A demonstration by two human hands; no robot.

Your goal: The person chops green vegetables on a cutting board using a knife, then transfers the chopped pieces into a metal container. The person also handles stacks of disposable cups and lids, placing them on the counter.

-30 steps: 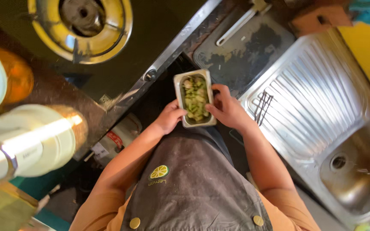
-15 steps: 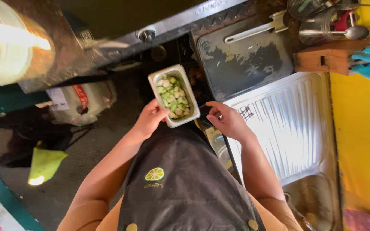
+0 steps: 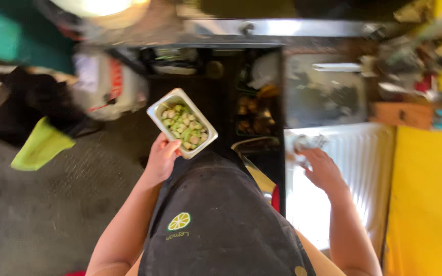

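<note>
A rectangular steel tray (image 3: 152,113) of chopped green vegetables (image 3: 184,125) sits centre-left of the frame, resting on the left hand (image 3: 161,158) below it. The right hand (image 3: 322,168) lies right of centre over the ribbed steel draining board (image 3: 364,168).

You wear a dark charcoal apron (image 3: 221,225) that covers your front from the chest down; the fabric looks plain and matte, slightly creased. Low on its left side sits a small printed emblem (image 3: 179,221): a yellow-green citrus slice with short lettering in the same colour under it. One round pale button or stud (image 3: 299,270) shows near the bottom right of the apron. Under the apron, an orange-tan garment (image 3: 135,266) peeks out at both sides near the lower frame edge. Both forearms are bare, no sleeves reaching them. Your left hand (image 3: 162,157) and right hand (image 3: 322,168) have no gloves; motion blur hides any rings or a watch.
</note>
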